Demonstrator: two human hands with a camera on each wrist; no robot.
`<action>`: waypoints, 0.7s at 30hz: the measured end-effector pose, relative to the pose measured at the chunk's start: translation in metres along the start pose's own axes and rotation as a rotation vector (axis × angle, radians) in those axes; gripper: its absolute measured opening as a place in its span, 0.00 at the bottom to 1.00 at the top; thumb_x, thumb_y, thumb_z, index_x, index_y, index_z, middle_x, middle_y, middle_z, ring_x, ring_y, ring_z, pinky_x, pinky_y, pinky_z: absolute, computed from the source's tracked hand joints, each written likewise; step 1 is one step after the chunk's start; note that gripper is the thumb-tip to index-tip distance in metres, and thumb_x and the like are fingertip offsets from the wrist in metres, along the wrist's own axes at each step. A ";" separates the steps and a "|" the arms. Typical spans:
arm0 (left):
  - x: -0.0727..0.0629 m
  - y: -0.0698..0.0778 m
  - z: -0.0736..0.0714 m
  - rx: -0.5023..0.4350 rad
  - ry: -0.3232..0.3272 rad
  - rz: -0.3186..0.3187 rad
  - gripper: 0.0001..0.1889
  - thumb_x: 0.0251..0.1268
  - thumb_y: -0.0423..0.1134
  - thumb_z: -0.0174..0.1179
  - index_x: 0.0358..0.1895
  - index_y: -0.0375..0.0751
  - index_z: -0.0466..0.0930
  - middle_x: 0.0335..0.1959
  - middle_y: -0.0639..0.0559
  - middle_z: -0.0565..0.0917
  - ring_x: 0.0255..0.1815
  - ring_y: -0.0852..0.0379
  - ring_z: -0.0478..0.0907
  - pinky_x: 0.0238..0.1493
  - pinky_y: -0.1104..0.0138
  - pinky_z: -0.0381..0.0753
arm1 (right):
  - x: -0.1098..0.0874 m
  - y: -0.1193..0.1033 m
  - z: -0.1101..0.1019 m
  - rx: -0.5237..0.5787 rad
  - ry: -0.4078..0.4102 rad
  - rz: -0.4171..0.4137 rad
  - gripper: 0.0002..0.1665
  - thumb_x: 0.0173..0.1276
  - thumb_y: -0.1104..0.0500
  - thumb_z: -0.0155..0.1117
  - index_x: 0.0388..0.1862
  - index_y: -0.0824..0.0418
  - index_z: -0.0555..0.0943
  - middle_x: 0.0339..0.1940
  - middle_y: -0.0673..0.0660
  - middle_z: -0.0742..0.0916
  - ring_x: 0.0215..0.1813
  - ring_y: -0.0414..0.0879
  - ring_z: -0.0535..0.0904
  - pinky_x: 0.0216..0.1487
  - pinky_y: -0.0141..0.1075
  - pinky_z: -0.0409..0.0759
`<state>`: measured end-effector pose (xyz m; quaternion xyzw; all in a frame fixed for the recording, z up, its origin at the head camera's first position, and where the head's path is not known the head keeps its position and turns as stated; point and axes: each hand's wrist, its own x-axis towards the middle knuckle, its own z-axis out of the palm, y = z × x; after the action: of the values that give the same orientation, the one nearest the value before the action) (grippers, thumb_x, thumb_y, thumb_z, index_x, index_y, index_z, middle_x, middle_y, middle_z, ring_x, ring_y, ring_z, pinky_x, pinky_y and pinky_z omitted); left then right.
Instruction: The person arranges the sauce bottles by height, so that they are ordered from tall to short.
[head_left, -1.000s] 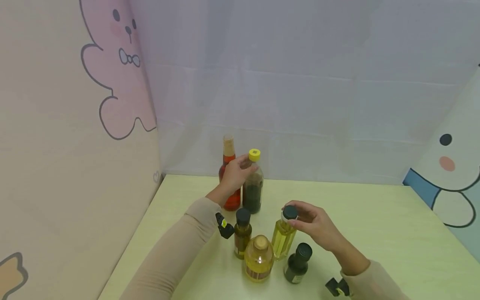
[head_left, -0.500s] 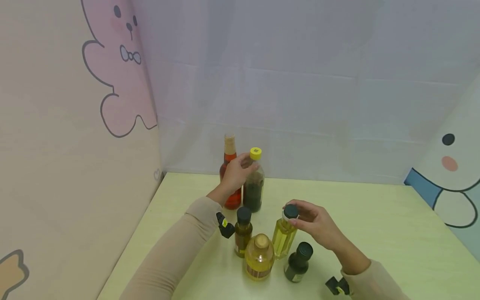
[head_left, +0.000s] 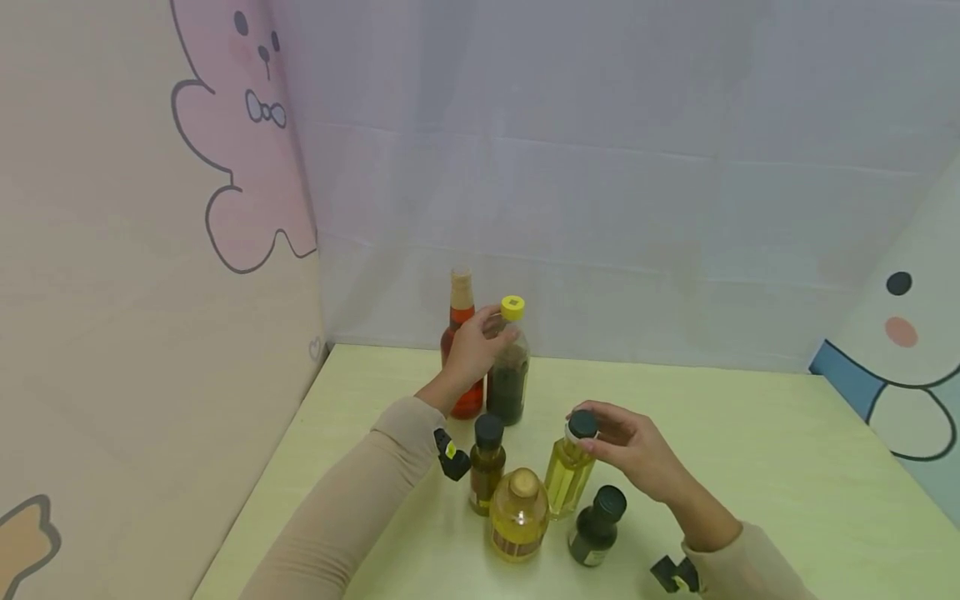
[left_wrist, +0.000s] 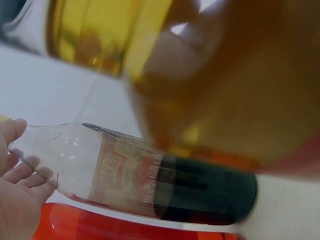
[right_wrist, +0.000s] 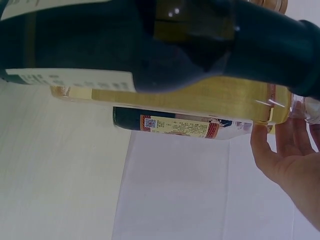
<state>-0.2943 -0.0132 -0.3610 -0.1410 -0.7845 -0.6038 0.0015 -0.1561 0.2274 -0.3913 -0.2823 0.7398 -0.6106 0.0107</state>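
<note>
At the back of the table, my left hand (head_left: 472,346) holds the neck of a clear, yellow-capped bottle of dark liquid (head_left: 508,392), its thumb and fingers just below the cap. The left wrist view shows that hand's fingers (left_wrist: 40,180) against the clear neck and a printed label (left_wrist: 127,172) on the bottle. Nearer and to the right, my right hand (head_left: 633,450) grips a square bottle of yellow oil (head_left: 567,483) at the neck, under its dark cap. Both bottles stand upright. A red bottle (head_left: 467,400) stands just left of the dark one, partly hidden by my left hand.
In front stand a brown bottle with a black cap (head_left: 487,475), a round golden bottle (head_left: 518,529) and a small dark bottle (head_left: 594,533), close around the oil bottle. The pale table (head_left: 750,458) meets a white curtain (head_left: 637,208) behind and a printed wall (head_left: 150,333) at left.
Both hands keep their hold on the same bottles, and the bottles stay in place. The head view has shifted only slightly.
</note>
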 end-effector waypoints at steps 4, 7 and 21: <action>-0.001 -0.001 0.000 0.006 0.014 0.004 0.28 0.68 0.43 0.63 0.69 0.44 0.68 0.64 0.46 0.75 0.64 0.49 0.71 0.62 0.56 0.71 | -0.001 -0.001 0.000 0.000 0.003 -0.009 0.19 0.70 0.71 0.58 0.59 0.75 0.72 0.50 0.55 0.84 0.51 0.45 0.82 0.44 0.38 0.83; -0.001 -0.001 -0.001 0.006 0.029 0.016 0.29 0.67 0.42 0.64 0.69 0.45 0.68 0.63 0.47 0.76 0.65 0.52 0.71 0.63 0.59 0.70 | 0.000 -0.002 0.000 -0.003 0.008 -0.020 0.19 0.70 0.72 0.57 0.59 0.76 0.72 0.50 0.55 0.84 0.52 0.44 0.82 0.44 0.37 0.82; -0.016 -0.007 -0.010 -0.061 0.028 0.125 0.32 0.66 0.40 0.65 0.70 0.38 0.65 0.64 0.45 0.75 0.65 0.54 0.70 0.64 0.63 0.68 | -0.001 0.000 0.001 0.015 0.015 -0.013 0.19 0.69 0.72 0.58 0.58 0.74 0.73 0.49 0.57 0.84 0.51 0.45 0.82 0.44 0.38 0.82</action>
<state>-0.2821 -0.0275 -0.3679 -0.1812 -0.7554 -0.6280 0.0461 -0.1551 0.2269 -0.3919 -0.2824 0.7335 -0.6182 0.0030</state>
